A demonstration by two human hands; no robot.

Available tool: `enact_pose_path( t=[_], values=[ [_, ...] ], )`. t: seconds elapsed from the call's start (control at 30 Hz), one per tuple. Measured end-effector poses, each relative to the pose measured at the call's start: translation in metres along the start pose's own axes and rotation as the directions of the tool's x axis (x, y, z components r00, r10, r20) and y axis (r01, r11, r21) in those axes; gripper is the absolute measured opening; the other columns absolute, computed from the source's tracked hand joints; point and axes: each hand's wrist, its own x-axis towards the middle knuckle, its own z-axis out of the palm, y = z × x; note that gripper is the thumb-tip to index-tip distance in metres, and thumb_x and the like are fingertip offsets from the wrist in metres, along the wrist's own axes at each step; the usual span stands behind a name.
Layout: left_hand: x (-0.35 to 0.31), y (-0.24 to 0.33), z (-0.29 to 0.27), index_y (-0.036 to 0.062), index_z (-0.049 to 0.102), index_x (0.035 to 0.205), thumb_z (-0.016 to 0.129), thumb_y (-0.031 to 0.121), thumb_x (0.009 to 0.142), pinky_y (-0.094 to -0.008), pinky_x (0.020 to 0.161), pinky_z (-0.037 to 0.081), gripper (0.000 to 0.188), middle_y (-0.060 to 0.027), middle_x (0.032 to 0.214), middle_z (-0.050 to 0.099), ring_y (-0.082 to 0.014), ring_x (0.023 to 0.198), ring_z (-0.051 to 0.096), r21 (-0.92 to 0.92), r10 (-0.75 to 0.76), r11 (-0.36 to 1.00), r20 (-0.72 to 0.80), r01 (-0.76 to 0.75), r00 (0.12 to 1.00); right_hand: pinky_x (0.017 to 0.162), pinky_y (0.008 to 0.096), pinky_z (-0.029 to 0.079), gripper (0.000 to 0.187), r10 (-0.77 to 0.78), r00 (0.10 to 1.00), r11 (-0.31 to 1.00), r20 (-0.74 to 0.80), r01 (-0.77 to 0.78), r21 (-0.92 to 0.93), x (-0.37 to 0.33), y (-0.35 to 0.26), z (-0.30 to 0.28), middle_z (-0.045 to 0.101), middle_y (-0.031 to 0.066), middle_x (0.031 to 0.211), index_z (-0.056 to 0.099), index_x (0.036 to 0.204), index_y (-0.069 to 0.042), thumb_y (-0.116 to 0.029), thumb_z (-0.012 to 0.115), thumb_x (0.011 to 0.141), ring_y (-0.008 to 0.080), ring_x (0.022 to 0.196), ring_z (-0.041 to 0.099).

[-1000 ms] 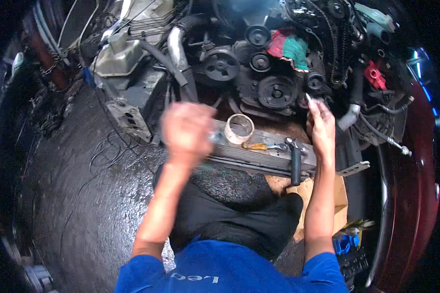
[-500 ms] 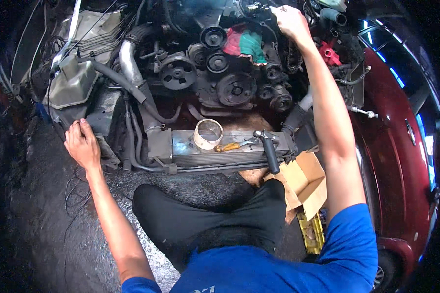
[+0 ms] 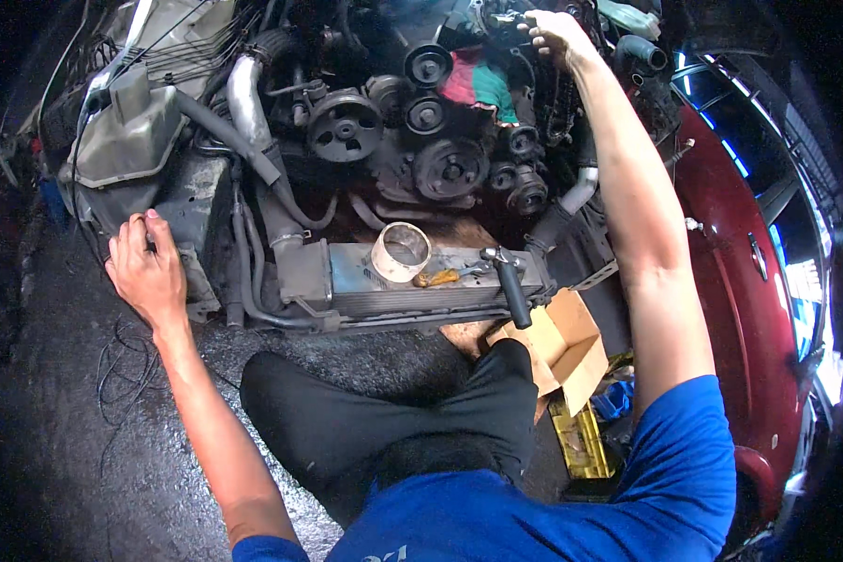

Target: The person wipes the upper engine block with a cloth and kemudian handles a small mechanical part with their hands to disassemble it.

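Observation:
My left hand [image 3: 150, 270] rests on the edge of a dark panel below a cloudy plastic tank [image 3: 133, 136], fingers bent and apart, holding nothing visible. My right arm reaches across to the far part of the car engine. There my right hand [image 3: 560, 39] has its fingers loosely bent and parted, close to a small shiny metal piece [image 3: 508, 17]. Contact between them is hard to make out. Left of and below that hand, a red and green cloth [image 3: 482, 86] lies among black engine pulleys [image 3: 451, 169].
On the radiator-like cooler [image 3: 347, 272] sit a round cream-coloured ring-shaped container [image 3: 402, 252], a yellow-handled tool [image 3: 440, 278] and a black-handled ratchet [image 3: 512, 290]. An open cardboard box [image 3: 562, 342] and yellow tray [image 3: 581, 440] lie at the right. A dark red car [image 3: 735, 300] stands beyond.
The fingers of my right hand have loosened and spread near the metal piece. My left hand stays by the panel. The view has shifted slightly, showing a blue item beside the yellow tray.

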Motion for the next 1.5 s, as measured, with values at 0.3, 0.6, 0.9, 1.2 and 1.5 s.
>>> enact_pose_path(
  t=[0.3,0.6,0.9,1.2,1.5],
  values=[
    [0.002,0.001,-0.002,0.0054,0.071,0.1,0.061,0.029,0.101,-0.0408,0.074,0.046,0.026,-0.0069,0.094,0.071,-0.0276,0.088,0.064,0.006,0.001,1.0,0.005,-0.001,1.0,0.077,0.0504,0.053,0.048,-0.408,0.887,0.624,-0.217,0.097,-0.775,0.001,-0.004,0.025,0.069,0.0285,0.089,0.072,0.088,0.003,-0.04,0.053,0.096,0.0433,0.083,0.069],
    [0.003,0.0,-0.002,0.0062,0.073,0.099,0.062,0.029,0.099,-0.0405,0.073,0.046,0.025,-0.0049,0.093,0.071,-0.0262,0.086,0.065,0.016,-0.013,1.0,0.021,0.012,1.0,0.077,0.044,0.056,0.035,-0.488,0.873,0.259,0.015,0.161,-0.953,-0.031,-0.023,0.027,0.071,0.0206,0.097,0.067,0.107,-0.004,-0.035,0.051,0.104,0.0351,0.09,0.069],
    [0.002,-0.003,-0.003,0.0055,0.073,0.099,0.063,0.028,0.098,-0.0409,0.074,0.048,0.025,-0.0057,0.094,0.072,-0.0269,0.088,0.066,0.014,-0.016,1.0,0.036,0.016,0.999,0.074,0.0543,0.055,0.036,-0.502,0.852,0.229,0.149,0.297,-0.927,-0.04,-0.045,0.029,0.069,0.0254,0.088,0.073,0.092,-0.005,-0.033,0.051,0.101,0.0464,0.082,0.068],
    [0.012,0.004,-0.015,0.0047,0.07,0.117,0.06,0.033,0.102,-0.0448,0.088,0.05,0.033,-0.0138,0.115,0.072,-0.0326,0.104,0.065,-0.062,-0.066,0.995,0.229,0.082,0.971,0.071,0.0313,0.05,0.044,-0.104,0.991,0.926,-0.09,0.063,-0.373,-0.199,0.029,0.019,0.07,0.006,0.091,0.068,0.115,-0.003,-0.044,0.061,0.101,0.0129,0.077,0.061],
    [-0.083,0.254,-0.075,0.005,0.07,0.11,0.066,0.009,0.091,-0.0431,0.086,0.057,0.02,-0.0127,0.106,0.071,-0.031,0.099,0.068,-0.781,0.584,0.624,0.437,-0.034,0.684,0.05,0.0191,0.038,0.019,0.396,0.88,0.815,0.261,-0.468,0.342,-0.361,0.135,0.07,0.056,-0.0052,0.079,0.059,0.115,-0.008,-0.025,0.059,0.106,0.0018,0.062,0.048]
  ],
)
